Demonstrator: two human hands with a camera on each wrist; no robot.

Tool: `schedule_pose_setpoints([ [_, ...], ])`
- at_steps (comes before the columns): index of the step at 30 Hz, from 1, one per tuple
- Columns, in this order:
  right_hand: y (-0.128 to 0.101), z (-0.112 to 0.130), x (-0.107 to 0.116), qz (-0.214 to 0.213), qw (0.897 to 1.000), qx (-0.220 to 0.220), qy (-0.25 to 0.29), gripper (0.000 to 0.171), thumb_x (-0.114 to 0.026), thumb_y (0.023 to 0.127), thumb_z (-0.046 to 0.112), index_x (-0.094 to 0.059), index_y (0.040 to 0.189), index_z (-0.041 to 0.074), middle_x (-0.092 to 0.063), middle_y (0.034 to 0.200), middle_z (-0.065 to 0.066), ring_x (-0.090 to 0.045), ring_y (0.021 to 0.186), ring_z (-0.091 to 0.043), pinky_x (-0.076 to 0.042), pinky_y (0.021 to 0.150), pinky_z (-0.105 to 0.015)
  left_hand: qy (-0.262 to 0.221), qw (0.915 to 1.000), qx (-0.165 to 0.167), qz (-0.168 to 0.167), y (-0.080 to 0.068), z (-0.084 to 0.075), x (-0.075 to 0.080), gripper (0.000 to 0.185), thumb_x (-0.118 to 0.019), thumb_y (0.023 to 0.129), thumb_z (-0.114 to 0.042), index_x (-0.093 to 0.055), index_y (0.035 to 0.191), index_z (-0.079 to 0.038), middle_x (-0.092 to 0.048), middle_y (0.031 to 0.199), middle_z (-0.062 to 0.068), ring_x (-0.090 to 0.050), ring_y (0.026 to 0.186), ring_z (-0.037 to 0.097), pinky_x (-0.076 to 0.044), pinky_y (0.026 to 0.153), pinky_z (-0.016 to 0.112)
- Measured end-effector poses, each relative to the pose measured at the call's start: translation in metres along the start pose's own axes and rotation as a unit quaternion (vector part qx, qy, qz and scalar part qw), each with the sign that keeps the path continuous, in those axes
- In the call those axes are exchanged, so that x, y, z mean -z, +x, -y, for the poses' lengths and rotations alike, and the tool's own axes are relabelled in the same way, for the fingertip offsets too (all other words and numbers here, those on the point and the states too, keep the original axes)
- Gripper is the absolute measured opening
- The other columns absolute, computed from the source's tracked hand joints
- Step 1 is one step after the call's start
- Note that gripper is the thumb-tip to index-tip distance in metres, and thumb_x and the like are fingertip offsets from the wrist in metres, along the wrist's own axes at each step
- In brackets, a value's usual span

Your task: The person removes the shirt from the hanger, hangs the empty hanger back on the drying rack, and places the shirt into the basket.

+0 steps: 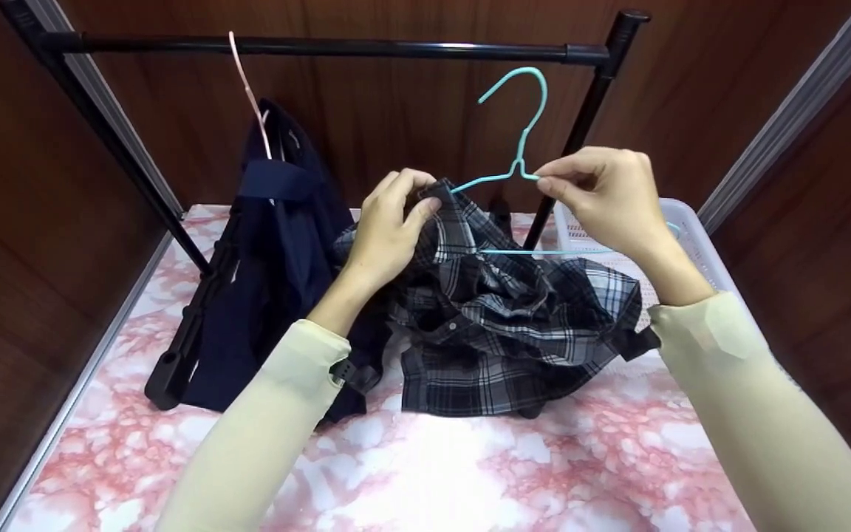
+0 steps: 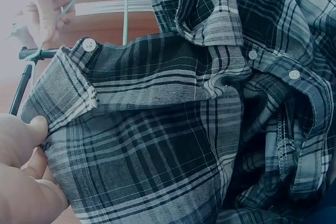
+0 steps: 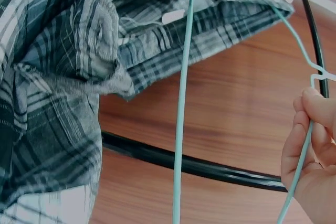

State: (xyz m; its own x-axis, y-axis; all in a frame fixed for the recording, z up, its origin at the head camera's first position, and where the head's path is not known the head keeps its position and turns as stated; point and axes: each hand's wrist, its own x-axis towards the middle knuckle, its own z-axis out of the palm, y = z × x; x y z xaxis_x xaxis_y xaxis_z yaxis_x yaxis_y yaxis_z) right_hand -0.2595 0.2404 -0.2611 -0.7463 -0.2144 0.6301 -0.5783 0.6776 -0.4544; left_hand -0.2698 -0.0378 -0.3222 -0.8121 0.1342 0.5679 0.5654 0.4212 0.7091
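My right hand pinches the shoulder of a mint-green wire hanger between thumb and fingers, just right of the hook's base. The hanger's left arm runs into a dark plaid button-up shirt, whose lower part hangs bunched beneath. My left hand grips the shirt at its upper edge near the collar, where the hanger enters. In the left wrist view the thumb and fingers pinch the plaid cloth. The right wrist view shows the hanger's lower bar passing inside the shirt.
A black garment rack's rail crosses behind. Navy clothing hangs at left on a pink hanger. A white plastic basket stands at right, behind my right forearm. The floor is pink-and-white marbled; wooden panels enclose the sides.
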Motion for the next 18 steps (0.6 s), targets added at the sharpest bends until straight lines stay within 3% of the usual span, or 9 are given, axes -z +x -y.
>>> schedule_pose_setpoints([
  [10, -0.005, -0.007, 0.018, -0.015, 1.0, -0.013, 0.001, 0.009, -0.084, 0.092, 0.011, -0.088, 0.096, 0.019, -0.078, 0.085, 0.003, -0.058, 0.067, 0.0, -0.043, 0.061, -0.013, 0.007, 0.9999, 0.008, -0.001, -0.002, 0.004, 0.0, 0.016, -0.071, 0.102, -0.013, -0.071, 0.116, -0.006, -0.066, 0.108, 0.006, -0.061, 0.104, 0.023, -0.046, 0.095, 0.031],
  [18, -0.009, -0.014, 0.027, -0.019, 0.999, -0.03, 0.003, 0.009, -0.084, 0.092, 0.011, -0.088, 0.097, 0.017, -0.079, 0.088, 0.006, -0.063, 0.071, 0.002, -0.045, 0.064, -0.011, 0.004, 0.9999, 0.017, 0.0, -0.003, 0.008, 0.0, 0.016, -0.071, 0.102, -0.014, -0.071, 0.116, -0.007, -0.066, 0.106, 0.005, -0.059, 0.102, 0.018, -0.046, 0.094, 0.031],
])
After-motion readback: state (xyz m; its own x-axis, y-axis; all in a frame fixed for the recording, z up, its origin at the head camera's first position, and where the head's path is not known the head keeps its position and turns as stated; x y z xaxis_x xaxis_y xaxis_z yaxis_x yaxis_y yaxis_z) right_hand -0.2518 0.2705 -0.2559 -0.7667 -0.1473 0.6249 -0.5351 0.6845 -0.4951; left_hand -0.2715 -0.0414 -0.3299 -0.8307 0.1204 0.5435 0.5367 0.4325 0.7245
